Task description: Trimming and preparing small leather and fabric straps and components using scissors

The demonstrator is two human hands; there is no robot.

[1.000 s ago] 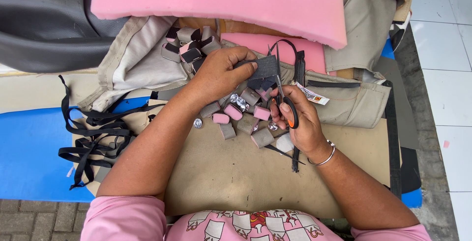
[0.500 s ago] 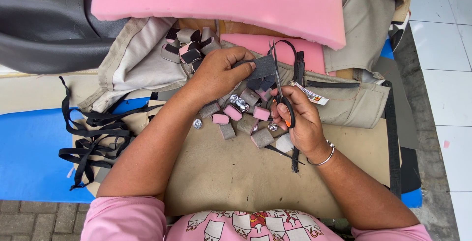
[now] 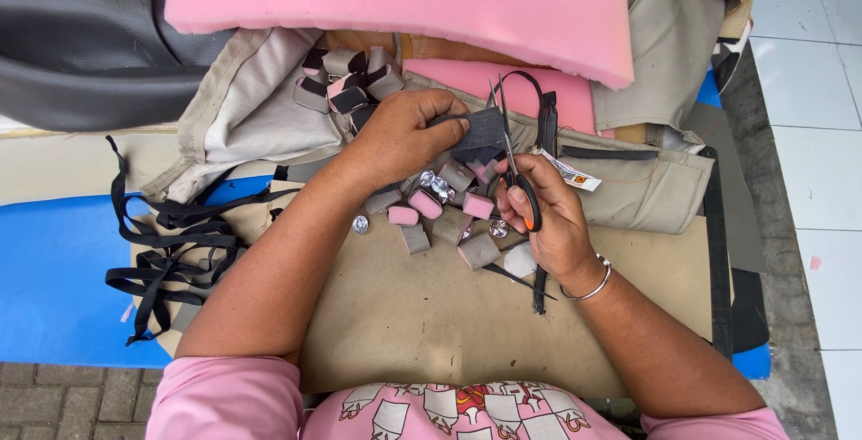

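A single head-worn camera looks steeply down from close above, facing away from the person, over both forearms onto the tabletop (image 3: 431, 332); floor tiles edge the right.

One small white label (image 3: 571, 173) with a red-and-black mark lies on the beige fabric cover (image 3: 646, 190), just right of centre.

Illumination was bright, even daylight; shadows beneath the forearms were soft and faint. Focus was sharp throughout, without glare; slight wide-angle bowing showed at the edges
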